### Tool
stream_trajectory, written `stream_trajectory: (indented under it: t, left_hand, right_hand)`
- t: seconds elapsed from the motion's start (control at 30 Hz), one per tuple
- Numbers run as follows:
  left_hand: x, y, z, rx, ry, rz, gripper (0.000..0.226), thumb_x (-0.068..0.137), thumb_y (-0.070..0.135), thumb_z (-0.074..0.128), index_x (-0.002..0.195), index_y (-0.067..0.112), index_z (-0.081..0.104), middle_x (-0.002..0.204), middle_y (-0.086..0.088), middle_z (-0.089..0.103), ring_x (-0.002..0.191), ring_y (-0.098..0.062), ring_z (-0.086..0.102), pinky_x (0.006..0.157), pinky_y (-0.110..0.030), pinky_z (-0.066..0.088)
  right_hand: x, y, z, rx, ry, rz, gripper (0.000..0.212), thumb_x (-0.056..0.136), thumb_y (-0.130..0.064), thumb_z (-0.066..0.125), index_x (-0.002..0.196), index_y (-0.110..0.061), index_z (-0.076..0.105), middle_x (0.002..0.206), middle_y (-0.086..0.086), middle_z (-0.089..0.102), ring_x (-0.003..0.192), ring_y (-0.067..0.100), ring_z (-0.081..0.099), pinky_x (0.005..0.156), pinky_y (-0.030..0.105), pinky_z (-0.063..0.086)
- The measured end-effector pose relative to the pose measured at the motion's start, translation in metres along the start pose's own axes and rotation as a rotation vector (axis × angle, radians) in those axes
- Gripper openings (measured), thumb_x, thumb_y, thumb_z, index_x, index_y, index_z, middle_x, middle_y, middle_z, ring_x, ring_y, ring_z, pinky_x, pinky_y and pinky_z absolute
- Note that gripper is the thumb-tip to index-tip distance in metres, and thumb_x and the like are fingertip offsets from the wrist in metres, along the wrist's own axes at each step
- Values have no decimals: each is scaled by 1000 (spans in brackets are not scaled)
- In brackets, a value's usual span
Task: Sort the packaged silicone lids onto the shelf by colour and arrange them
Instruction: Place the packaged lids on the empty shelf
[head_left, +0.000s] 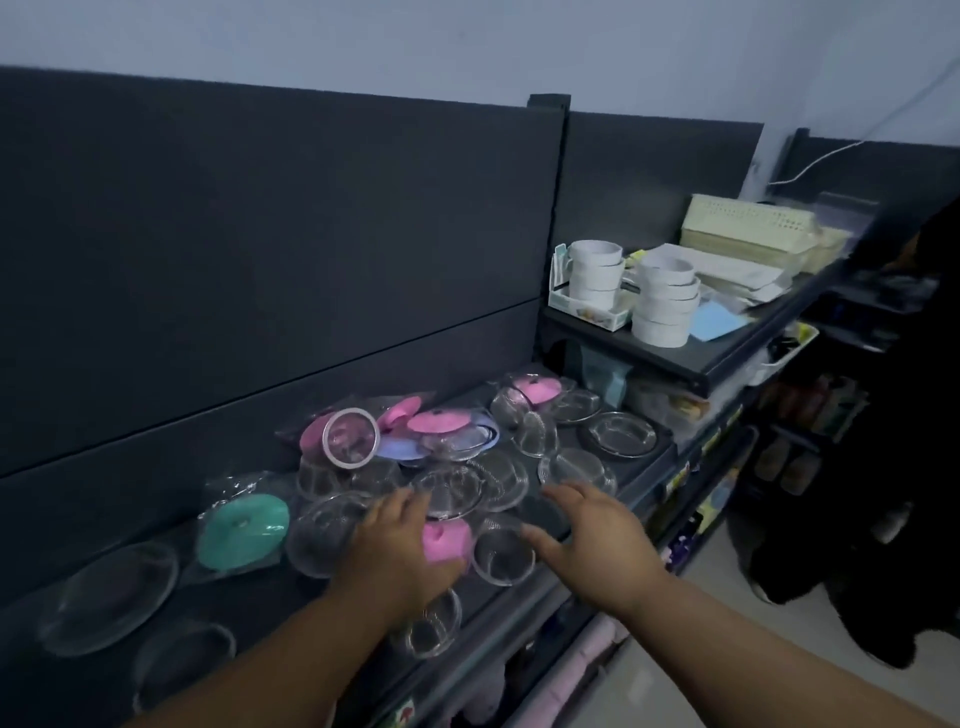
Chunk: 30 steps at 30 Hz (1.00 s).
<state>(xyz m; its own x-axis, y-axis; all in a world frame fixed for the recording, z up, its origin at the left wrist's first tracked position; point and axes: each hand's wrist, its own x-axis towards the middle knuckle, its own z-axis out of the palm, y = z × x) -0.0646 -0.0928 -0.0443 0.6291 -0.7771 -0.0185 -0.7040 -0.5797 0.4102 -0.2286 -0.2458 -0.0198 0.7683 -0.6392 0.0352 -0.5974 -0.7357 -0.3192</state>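
- Clearly, from where I sit, the sorting has barely begun: most packaged lids lie in one mixed heap in the middle of the dark shelf (291, 603).
- Pink is scattered. One pink lid (449, 538) lies at the front under my left hand (400, 551), a pair of pink lids (436, 421) sits at the back, and a far pink lid (537, 388) lies well apart to the right.
- A lavender lid (395, 448) is wedged among the back pinks, so those colours are not yet separated.
- A teal lid (244, 530) lies alone to the left of the heap. It may be the start of a colour group, though I judge that loosely.
- Clear lids are everywhere: a large clear lid (111, 592) at far left, a small clear lid (501, 556) between my hands, and a ribbed clear lid (618, 434) to the right.
- My left fingers (397, 506) reach forward fairly straight and close together over the front pink packet. I cannot tell whether they press on it.
- My right hand (592, 535) hovers with its fingers (563, 491) spread and the thumb out, holding nothing.
- Left to do, as I judge it: gather the pinks, pull out the lavender, group the clears, then line the rows up.
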Motion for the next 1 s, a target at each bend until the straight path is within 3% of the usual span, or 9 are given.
stream_trajectory:
  t: [0.07, 0.2, 0.3, 0.5, 0.67, 0.77, 0.87, 1.0]
  left_hand:
    - [17, 2, 3, -5, 32, -12, 94, 76, 63, 60, 150, 24, 17, 159, 1, 10, 146, -21, 11, 119, -37, 16]
    - [50, -8, -4, -34, 246, -116, 91, 79, 62, 59, 150, 24, 18, 160, -1, 5, 147, -21, 4, 119, -36, 14]
    - [66, -19, -9, -37, 390, -231, 87, 78, 54, 64, 149, 18, 27, 158, -4, 14, 144, -25, 15, 117, -39, 20]
    - [82, -19, -7, -33, 488, -458, 88, 79, 44, 69, 150, 19, 23, 159, -8, 11, 142, -31, 20, 116, -39, 22]
    - [91, -25, -12, -47, 505, -502, 89, 82, 42, 68, 152, 21, 17, 157, -3, 23, 144, -21, 19, 117, -29, 15]
    - [84, -25, -7, -99, 504, -482, 89, 82, 42, 67, 151, 24, 16, 156, 2, 24, 143, -14, 22, 117, -27, 19]
    - [79, -24, -4, -152, 503, -461, 86, 82, 41, 68, 150, 27, 19, 154, 5, 28, 140, -11, 27, 116, -28, 24]
    - [79, -23, -11, -214, 578, -497, 72, 86, 38, 65, 147, 24, 30, 152, 5, 33, 140, -10, 29, 115, -23, 23]
  right_hand:
    - [30, 2, 2, 18, -21, -44, 63, 85, -65, 47, 138, -32, 44, 144, -5, 43, 130, 17, 43, 110, 35, 35]
    - [91, 2, 6, 43, -32, -187, 59, 85, -60, 53, 135, -30, 48, 140, -6, 47, 127, 17, 46, 110, 32, 33]
    - [134, 0, 9, 80, -54, -319, 55, 85, -52, 59, 134, -27, 51, 137, -4, 51, 126, 18, 47, 109, 30, 33]
    - [208, -13, 13, 76, -122, -597, 64, 84, -47, 61, 141, -25, 43, 145, -1, 42, 132, 18, 42, 109, 25, 29]
    - [255, -45, 32, 114, -193, -682, 65, 89, -34, 60, 146, -17, 34, 153, 4, 34, 140, 19, 31, 116, 28, 23]
    - [267, -62, 47, 128, -173, -700, 58, 87, -26, 59, 142, -20, 43, 144, 3, 47, 131, 21, 44, 111, 31, 31]
    - [274, -71, 53, 54, -175, -683, 42, 83, -21, 58, 125, -27, 59, 122, 0, 64, 110, 23, 59, 95, 29, 44]
    - [275, -73, 48, 133, -67, -678, 24, 86, -16, 57, 104, -24, 70, 103, 3, 69, 92, 26, 64, 79, 31, 48]
